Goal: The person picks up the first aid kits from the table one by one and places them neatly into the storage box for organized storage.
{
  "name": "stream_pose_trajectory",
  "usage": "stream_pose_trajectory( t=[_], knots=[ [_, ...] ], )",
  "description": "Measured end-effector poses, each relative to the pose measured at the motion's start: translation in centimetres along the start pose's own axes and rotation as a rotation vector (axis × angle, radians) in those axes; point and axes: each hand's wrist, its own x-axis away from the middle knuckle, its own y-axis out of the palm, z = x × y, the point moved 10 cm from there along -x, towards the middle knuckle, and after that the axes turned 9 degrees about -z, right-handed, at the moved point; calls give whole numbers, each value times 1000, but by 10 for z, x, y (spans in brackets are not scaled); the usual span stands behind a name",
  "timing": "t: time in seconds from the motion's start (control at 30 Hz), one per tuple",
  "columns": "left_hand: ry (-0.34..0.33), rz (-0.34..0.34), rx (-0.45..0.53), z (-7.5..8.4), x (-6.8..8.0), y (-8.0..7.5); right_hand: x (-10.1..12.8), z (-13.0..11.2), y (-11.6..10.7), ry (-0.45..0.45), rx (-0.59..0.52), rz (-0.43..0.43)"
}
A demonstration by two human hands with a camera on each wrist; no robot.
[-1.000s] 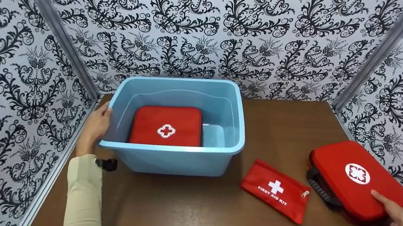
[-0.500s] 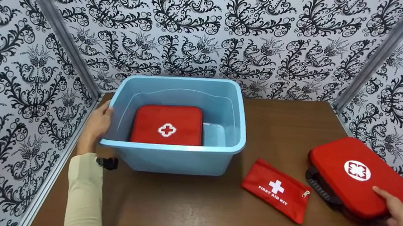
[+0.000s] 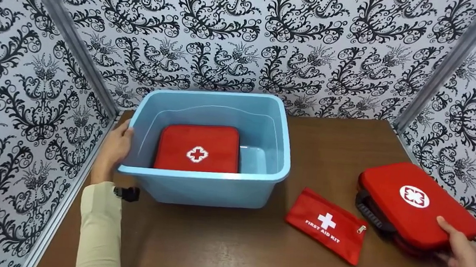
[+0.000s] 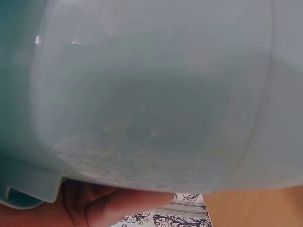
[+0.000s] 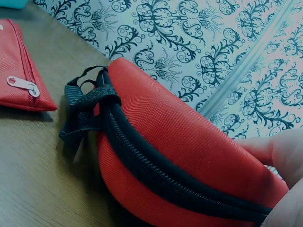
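Note:
My left hand (image 3: 114, 145) grips the left rim of a light blue plastic bin (image 3: 206, 190); in the left wrist view the bin's wall (image 4: 151, 104) fills most of the frame, with fingers (image 4: 118, 205) below it. Inside the bin lies a red first aid case (image 3: 216, 144) with a white-edged cross. At the far right my right hand (image 3: 464, 257) holds a bigger red first aid case (image 3: 436, 208) by its near right corner, thumb on top and the other fingers mostly hidden beneath. Its black zipper (image 5: 151, 170) and carry handle (image 5: 87, 106) face left in the right wrist view.
A flat red first aid pouch (image 3: 319, 237) with a silver zip pull lies on the brown wooden table (image 3: 212, 246), between the bin and the held case. Patterned walls (image 3: 236, 44) with grey corner strips enclose the table at the back and sides.
My right hand and the larger first aid case have shifted slightly left, toward the pouch. The left hand, bin and pouch stay in place.

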Motion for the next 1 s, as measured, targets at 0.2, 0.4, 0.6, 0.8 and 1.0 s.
stream_pose_trajectory(
  t=[0.2,0.4,0.6,0.8,1.0],
  knots=[
    [-15,-3,-5,-1,-1,2,2,3,13,-29,-92,-43],
    [-14,-5,-6,-1,-2,3,3,1,31,-41,-133,-132],
    [-15,-3,0,-2,-2,3,5,-1,42,-45,-173,-171],
    [-5,5,-10,-2,-3,1,9,-3,52,-49,-192,-189],
    [-4,6,-26,-3,-3,-1,12,-8,62,-67,-273,-224]
  ],
)
